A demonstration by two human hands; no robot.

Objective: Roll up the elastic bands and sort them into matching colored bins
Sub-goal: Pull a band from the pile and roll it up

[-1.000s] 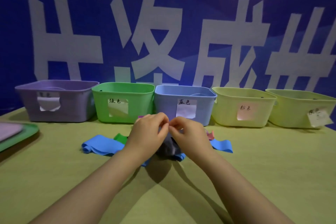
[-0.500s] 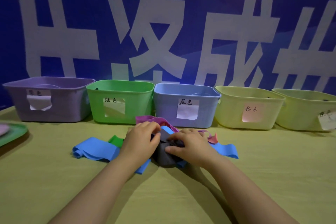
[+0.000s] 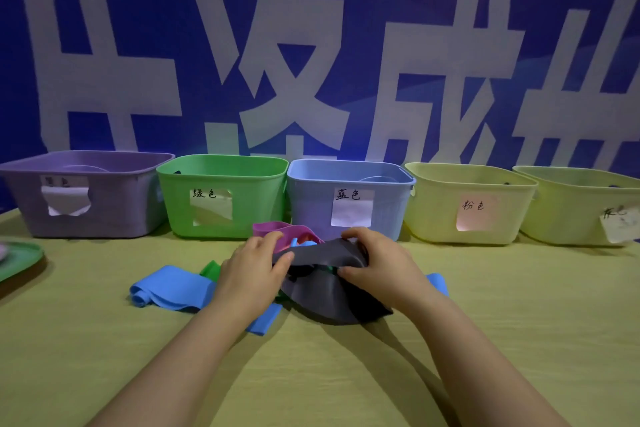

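Left hand (image 3: 254,265) and right hand (image 3: 375,263) pinch opposite ends of the grey band (image 3: 322,282), its length running crosswise between them

So all that's showing of the person is two arms. The left hand (image 3: 254,274) and right hand (image 3: 377,267) are going bare, and the left forearm (image 3: 180,357) and right forearm (image 3: 478,357) are looking bare too, right down to the bottom edge of the view. Slim wrists, smooth forearms, and the nails are coming out too small to make out.
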